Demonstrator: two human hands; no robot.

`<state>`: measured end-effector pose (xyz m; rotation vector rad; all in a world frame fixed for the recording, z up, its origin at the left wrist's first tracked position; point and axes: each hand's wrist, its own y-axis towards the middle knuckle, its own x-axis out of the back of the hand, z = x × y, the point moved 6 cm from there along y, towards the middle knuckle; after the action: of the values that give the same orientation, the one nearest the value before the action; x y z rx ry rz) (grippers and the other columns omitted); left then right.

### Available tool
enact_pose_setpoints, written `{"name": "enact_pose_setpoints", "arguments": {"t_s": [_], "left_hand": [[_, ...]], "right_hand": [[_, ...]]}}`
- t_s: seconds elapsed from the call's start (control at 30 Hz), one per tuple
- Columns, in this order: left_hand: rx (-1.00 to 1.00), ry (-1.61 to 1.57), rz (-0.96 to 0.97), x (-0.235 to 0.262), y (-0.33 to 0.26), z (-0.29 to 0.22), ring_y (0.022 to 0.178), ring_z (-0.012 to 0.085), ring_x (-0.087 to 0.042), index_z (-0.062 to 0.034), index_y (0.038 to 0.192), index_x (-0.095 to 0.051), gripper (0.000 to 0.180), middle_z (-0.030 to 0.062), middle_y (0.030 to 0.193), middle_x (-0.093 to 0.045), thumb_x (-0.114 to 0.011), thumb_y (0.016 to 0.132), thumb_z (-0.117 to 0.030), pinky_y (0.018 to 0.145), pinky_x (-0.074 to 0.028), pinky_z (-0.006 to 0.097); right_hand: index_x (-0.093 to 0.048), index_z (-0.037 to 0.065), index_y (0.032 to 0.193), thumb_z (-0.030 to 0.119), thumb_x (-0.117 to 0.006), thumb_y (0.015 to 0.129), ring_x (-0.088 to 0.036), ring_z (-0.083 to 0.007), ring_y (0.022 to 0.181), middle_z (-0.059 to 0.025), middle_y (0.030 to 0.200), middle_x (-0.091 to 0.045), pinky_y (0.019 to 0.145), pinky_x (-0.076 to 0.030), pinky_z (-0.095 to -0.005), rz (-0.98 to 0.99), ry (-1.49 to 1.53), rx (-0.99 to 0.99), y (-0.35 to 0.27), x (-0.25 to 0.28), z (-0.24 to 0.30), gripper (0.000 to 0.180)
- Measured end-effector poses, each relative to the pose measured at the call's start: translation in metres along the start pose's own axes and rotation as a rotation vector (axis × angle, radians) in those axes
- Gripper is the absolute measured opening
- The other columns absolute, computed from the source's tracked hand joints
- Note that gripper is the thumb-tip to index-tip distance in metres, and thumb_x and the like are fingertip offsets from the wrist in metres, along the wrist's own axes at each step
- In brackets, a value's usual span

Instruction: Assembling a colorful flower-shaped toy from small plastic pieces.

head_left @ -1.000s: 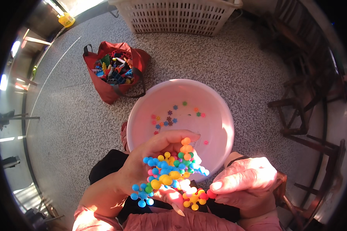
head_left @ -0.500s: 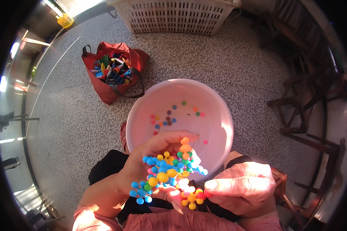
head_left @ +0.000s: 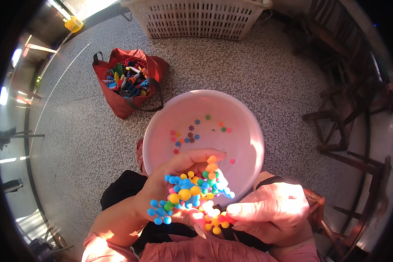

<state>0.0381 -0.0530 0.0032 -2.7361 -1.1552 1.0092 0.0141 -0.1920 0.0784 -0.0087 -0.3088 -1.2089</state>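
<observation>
My left hand (head_left: 161,179) is curled around a cluster of joined knobbed building pieces (head_left: 185,192), blue, yellow, green and orange, held over the near side of a pink basin (head_left: 244,113). An orange piece stands up at its far right, and a blue one juts out at the near left. My right hand (head_left: 270,207) pinches a red knobbed piece (head_left: 222,218) between thumb and forefinger, against a yellow piece (head_left: 215,226) at the cluster's near end. My fingers partly hide the red piece, so I cannot tell whether it is joined on.
Several small flower-shaped pieces (head_left: 191,135) lie scattered on the basin's floor. Beyond its left rim stands a red bag (head_left: 113,102) full of mixed toy pieces. A white slotted crate (head_left: 201,19) is at the far side, with dark wooden chairs (head_left: 332,122) along the right.
My right hand has moved slightly left, bringing the red piece closer in against the yellow one. The cluster has turned a little in my left hand. Basin and bag stay put.
</observation>
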Motion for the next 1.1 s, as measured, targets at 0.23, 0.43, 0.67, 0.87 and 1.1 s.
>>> {"name": "enact_pose_setpoints", "arguments": {"t_s": [0.23,0.43,0.67,0.87,1.1], "left_hand": [[-0.027,0.007,-0.027,0.004,-0.002,-0.008,0.099,0.0155,-0.051,-0.0004,0.128,-0.032,0.096,0.0060,0.106,-0.051,-0.085,0.051,-0.024,0.086,-0.041,0.029],[-0.101,0.029,-0.038,0.008,-0.002,-0.013,0.098,0.0161,-0.052,-0.0005,0.127,-0.033,0.094,0.0075,0.105,-0.052,-0.084,0.052,-0.021,0.087,-0.042,0.030],[-0.150,0.127,-0.150,0.012,-0.011,-0.020,0.096,0.0166,-0.054,-0.0005,0.126,-0.033,0.089,0.0109,0.103,-0.054,-0.083,0.054,-0.013,0.084,-0.045,0.031],[-0.395,0.179,-0.091,0.014,-0.011,-0.029,0.094,0.0167,-0.054,-0.0010,0.127,-0.031,0.093,0.0125,0.103,-0.053,-0.084,0.052,-0.013,0.084,-0.044,0.031],[-0.459,0.338,-0.110,0.014,-0.013,-0.034,0.097,0.0180,-0.053,0.0000,0.128,-0.028,0.094,0.0129,0.104,-0.052,-0.084,0.054,-0.013,0.084,-0.044,0.031]], "right_hand": [[-0.040,-0.006,0.116,0.012,-0.051,0.081,-0.051,-0.0173,0.081,-0.0140,0.098,-0.051,0.066,-0.045,-0.0272,-0.576,1.111,-0.404,-0.009,0.009,-0.073,0.041],[-0.049,-0.005,0.103,-0.002,-0.043,0.081,-0.049,-0.0240,0.103,-0.0155,0.108,-0.050,0.088,-0.043,-0.0333,-0.467,1.204,-0.556,-0.011,-0.011,-0.098,0.024],[-0.051,-0.003,0.102,0.011,-0.043,0.090,-0.058,-0.0199,0.075,-0.0138,0.098,-0.054,0.059,-0.049,-0.0290,-0.194,1.274,-0.434,-0.017,-0.001,-0.099,0.020],[-0.046,-0.003,0.114,0.007,-0.045,0.089,-0.059,-0.0181,0.063,-0.0115,0.085,-0.056,0.052,-0.049,-0.0257,-0.515,0.710,-0.458,-0.010,0.003,-0.072,0.027],[-0.051,-0.001,0.091,0.000,-0.061,0.077,-0.063,-0.0188,0.066,-0.0138,0.076,-0.061,0.059,-0.053,-0.0297,-0.409,0.382,-0.101,-0.023,0.007,-0.036,0.017]]}}
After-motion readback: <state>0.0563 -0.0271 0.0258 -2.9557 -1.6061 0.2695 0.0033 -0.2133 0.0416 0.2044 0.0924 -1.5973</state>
